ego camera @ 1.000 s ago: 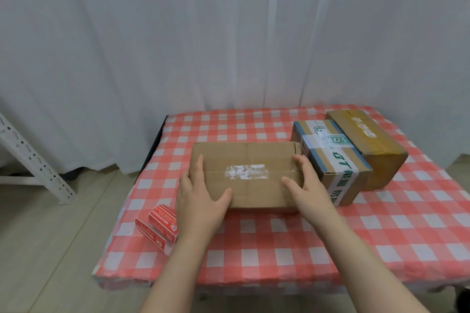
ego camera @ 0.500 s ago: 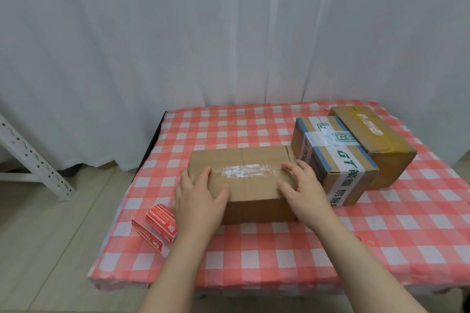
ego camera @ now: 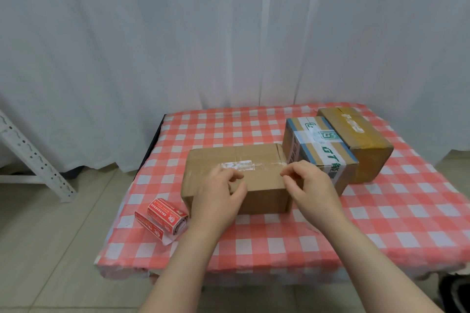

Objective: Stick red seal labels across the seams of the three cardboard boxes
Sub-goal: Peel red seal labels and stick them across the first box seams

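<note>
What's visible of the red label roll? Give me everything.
The red label roll lies on its side on the checked tablecloth, near the table's front-left corner. It looks like paper: red labels with white print, wound on white backing. A loose tail spreads flat toward the table's front edge, so it is partly unrolled. Its right end sits close to the plain brown box's lower front-left corner; contact cannot be told. The left hand, nearest to it, does not touch it.

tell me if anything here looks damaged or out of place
The plain box carries a torn white label scrap on top, and the red label roll has its paper end trailing loose. Nothing else stands out.
</note>
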